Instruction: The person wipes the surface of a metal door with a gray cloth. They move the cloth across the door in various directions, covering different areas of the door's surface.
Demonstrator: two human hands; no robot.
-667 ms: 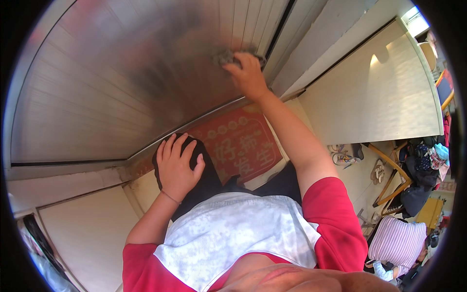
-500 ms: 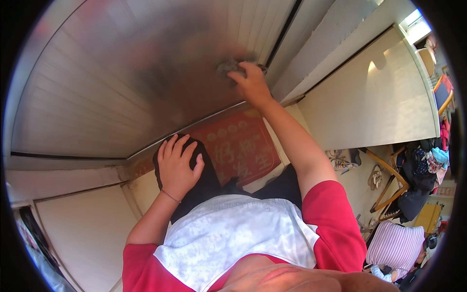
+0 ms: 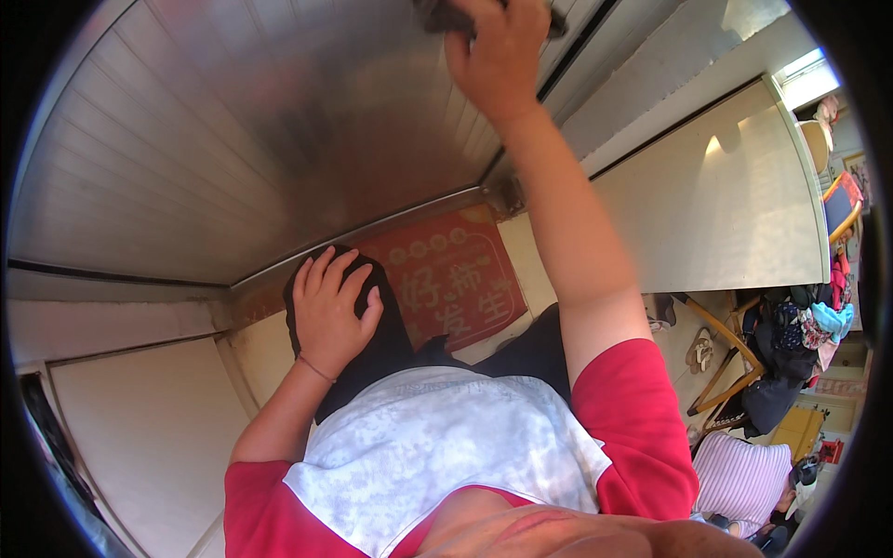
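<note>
My right hand [image 3: 502,60] is stretched up against a shiny, ribbed metal door panel [image 3: 279,130]. Its fingers close over a crumpled dark grey cloth [image 3: 441,16], which lies against the panel near its right edge. Part of the cloth is hidden by the hand or cut off by the top of the picture. My left hand [image 3: 333,312] lies on my bent left knee, in black trousers [image 3: 381,358], with its fingers spread and nothing in it.
Below the panel lies a red floor mat [image 3: 460,279] with gold lettering. A pale board [image 3: 716,205] stands at the right, and another [image 3: 153,446] at the left. Beyond are slippers [image 3: 699,351], a wooden chair frame [image 3: 730,372] heaped with clothes, and a striped pillow-like thing [image 3: 744,479].
My right hand has slid upward along the panel, carrying the cloth toward the top of the picture. The left hand stays on the knee.
</note>
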